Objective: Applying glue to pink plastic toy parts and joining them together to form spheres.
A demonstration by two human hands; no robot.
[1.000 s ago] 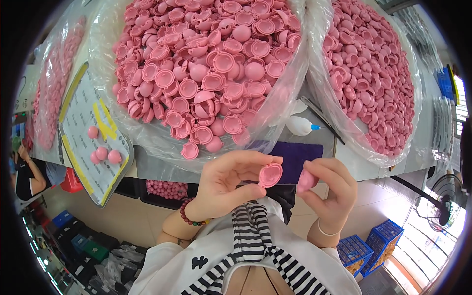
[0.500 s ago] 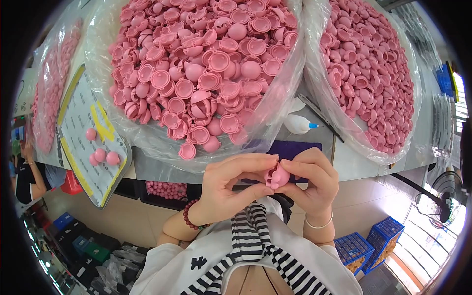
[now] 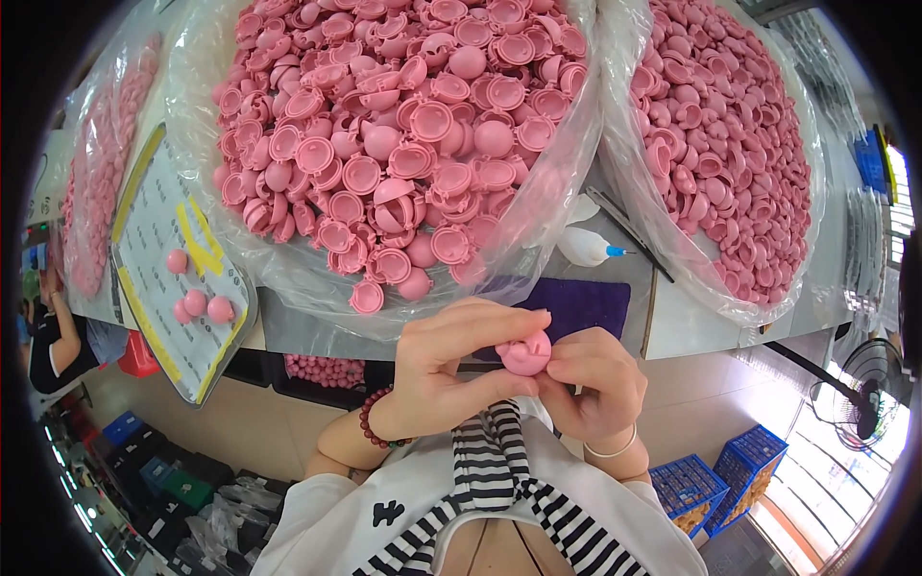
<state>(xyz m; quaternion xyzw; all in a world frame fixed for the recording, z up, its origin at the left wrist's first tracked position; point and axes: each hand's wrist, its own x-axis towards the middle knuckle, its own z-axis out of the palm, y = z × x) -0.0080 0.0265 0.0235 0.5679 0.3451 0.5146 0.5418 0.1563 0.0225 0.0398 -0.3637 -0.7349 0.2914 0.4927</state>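
Observation:
A small round pink plastic piece (image 3: 526, 353), with raised bumps on its surface, is held up in front of my chest. The thumb and index finger of my left hand (image 3: 456, 360) pinch it from the left. Against its right edge press the closed fingertips of my right hand (image 3: 597, 379). Just beyond my hands a dark purple cloth (image 3: 581, 309) lies on the grey table. A white squeeze bottle (image 3: 583, 247) with a blue tip rests on its side behind the cloth.
A clear bag of pink hinged ball shells (image 3: 423, 125) covers the table's middle; another bag of small pink parts (image 3: 720, 144) lies right. On a tray (image 3: 144, 278) at left sit several pink balls (image 3: 195, 303). Tweezers (image 3: 629, 230) lie near the bottle. A bin (image 3: 327, 372) holds pink balls.
The pink piece has turned over and moved slightly left and lower. My right hand has shifted down and its fingers have moved from the top to the piece's right side.

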